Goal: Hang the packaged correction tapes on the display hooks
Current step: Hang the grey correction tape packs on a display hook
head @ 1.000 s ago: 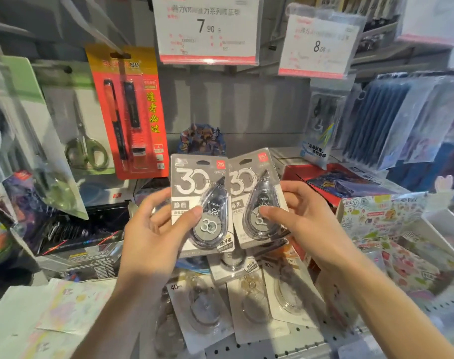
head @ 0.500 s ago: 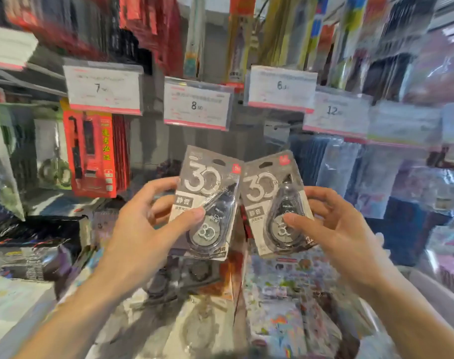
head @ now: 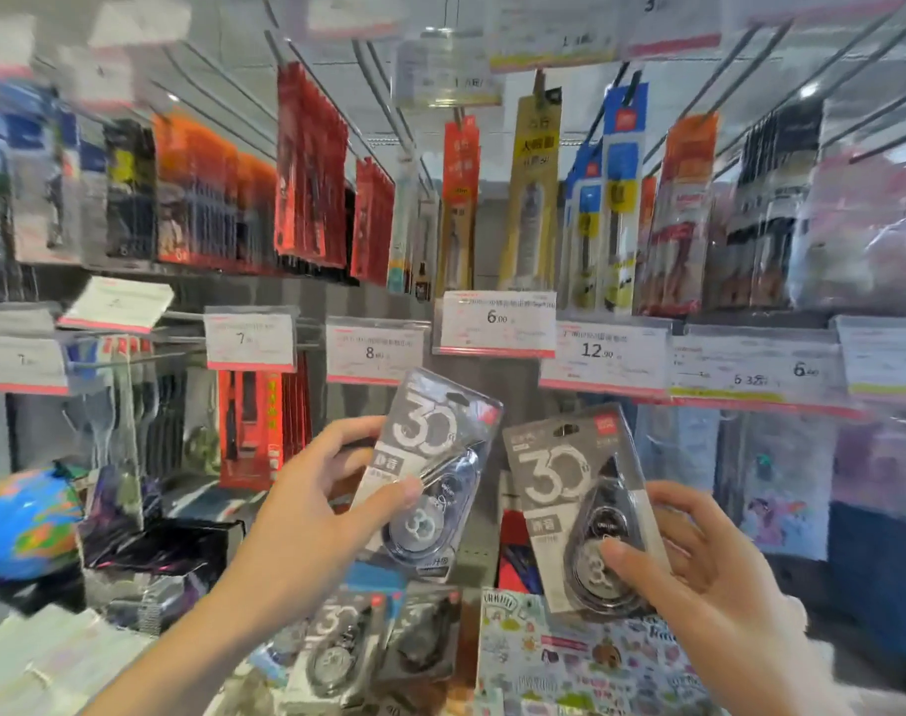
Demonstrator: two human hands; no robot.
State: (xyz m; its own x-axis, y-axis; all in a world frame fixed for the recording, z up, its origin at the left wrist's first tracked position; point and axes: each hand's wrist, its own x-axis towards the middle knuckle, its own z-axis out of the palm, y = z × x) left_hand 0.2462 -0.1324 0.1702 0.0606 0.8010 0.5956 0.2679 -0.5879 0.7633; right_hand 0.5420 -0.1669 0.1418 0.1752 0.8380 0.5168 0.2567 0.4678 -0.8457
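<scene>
I hold two grey packaged correction tapes marked "30" in front of a shop display. My left hand [head: 316, 503] grips the left pack [head: 432, 457], thumb across its blister, tilted to the right. My right hand [head: 698, 576] grips the right pack [head: 569, 488] by its lower right side, thumb on the blister. The two packs are apart. Metal display hooks [head: 265, 348] with price tags [head: 494, 323] jut out above the packs. More grey correction tape packs [head: 378, 643] lie on the shelf below my hands.
Rows of hanging pen and stationery packs [head: 311, 167] fill the upper hooks. A red carded pack [head: 257, 426] hangs at left, a blue globe [head: 24, 524] sits far left, patterned boxes [head: 585, 658] lie below right, and blue pouches [head: 781, 488] hang at right.
The view has tilted up from the shelf to the hook rows. Both hands rose with the packs, and the packs moved apart, the right one now lower than the left.
</scene>
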